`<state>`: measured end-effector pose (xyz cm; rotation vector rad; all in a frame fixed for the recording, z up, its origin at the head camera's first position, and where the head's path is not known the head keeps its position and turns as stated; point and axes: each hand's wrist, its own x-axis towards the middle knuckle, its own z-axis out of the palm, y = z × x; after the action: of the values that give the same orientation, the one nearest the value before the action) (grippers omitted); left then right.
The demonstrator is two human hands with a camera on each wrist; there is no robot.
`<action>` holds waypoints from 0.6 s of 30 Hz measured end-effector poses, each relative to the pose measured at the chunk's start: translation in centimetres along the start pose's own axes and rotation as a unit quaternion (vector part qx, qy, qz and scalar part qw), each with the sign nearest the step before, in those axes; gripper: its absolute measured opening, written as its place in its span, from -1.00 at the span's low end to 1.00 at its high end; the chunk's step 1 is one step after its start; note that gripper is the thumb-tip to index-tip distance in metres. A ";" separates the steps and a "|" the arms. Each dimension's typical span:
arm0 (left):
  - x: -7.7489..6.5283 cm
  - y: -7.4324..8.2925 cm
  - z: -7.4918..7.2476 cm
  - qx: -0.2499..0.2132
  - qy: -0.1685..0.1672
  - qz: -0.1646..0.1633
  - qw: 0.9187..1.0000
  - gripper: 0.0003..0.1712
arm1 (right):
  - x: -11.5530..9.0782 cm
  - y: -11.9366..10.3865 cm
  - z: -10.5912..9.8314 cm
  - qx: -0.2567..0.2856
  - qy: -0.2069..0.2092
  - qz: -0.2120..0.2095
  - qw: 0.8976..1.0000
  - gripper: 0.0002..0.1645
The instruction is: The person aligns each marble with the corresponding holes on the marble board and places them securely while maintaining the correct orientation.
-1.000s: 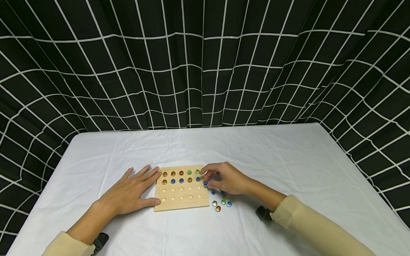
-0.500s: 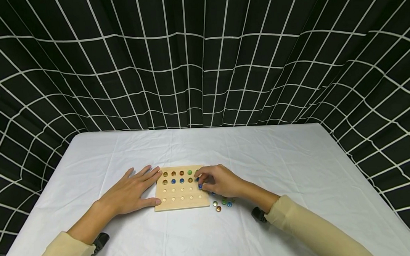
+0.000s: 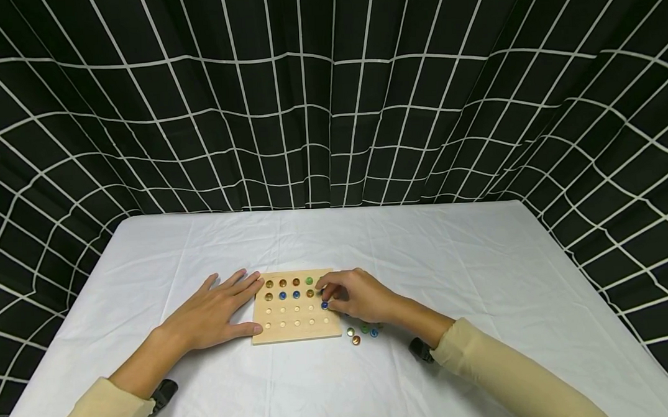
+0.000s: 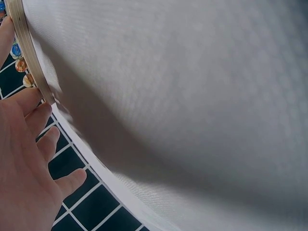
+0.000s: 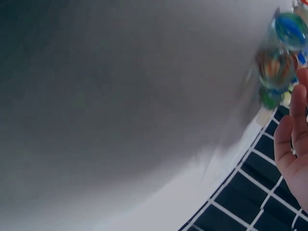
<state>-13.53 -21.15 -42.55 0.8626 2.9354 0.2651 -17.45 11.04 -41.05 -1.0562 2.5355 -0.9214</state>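
Note:
A pale wooden board (image 3: 291, 333) with rows of round hollows lies in front of me. Its two far rows hold glass marbles, amber (image 3: 283, 283), green (image 3: 309, 281) and blue (image 3: 296, 295); hollows show bare in the two near rows. My left hand (image 3: 212, 313) rests spread on the board's left edge, fingers straight; the left wrist view shows its fingers at the board's side (image 4: 30, 48). With thumb and finger, my right hand (image 3: 366, 296) pinches a blue marble (image 3: 324, 305) at the right end of the third row. That hand covers the right ends of the far rows.
Several loose marbles (image 3: 356, 340) lie on the white cloth (image 3: 425, 248) right of the board, partly under my right hand. They look large in the right wrist view, where a clear one (image 5: 276, 67) shows. A black gridded curtain (image 3: 329, 109) hangs behind the table.
My right hand has moved left from beside the board, bringing the blue marble over and down to the third row's right end. The left hand stays put.

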 end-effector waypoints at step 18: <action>0.1 0.0 0.0 -0.004 -0.002 -0.004 1.000 0.05 | -3.1 3.2 -2.9 0.055 -0.022 0.017 0.998 -0.65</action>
<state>-13.61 -21.10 -42.53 0.8503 2.9305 0.2750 -18.28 16.29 -40.90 -0.9865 2.4301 -1.0041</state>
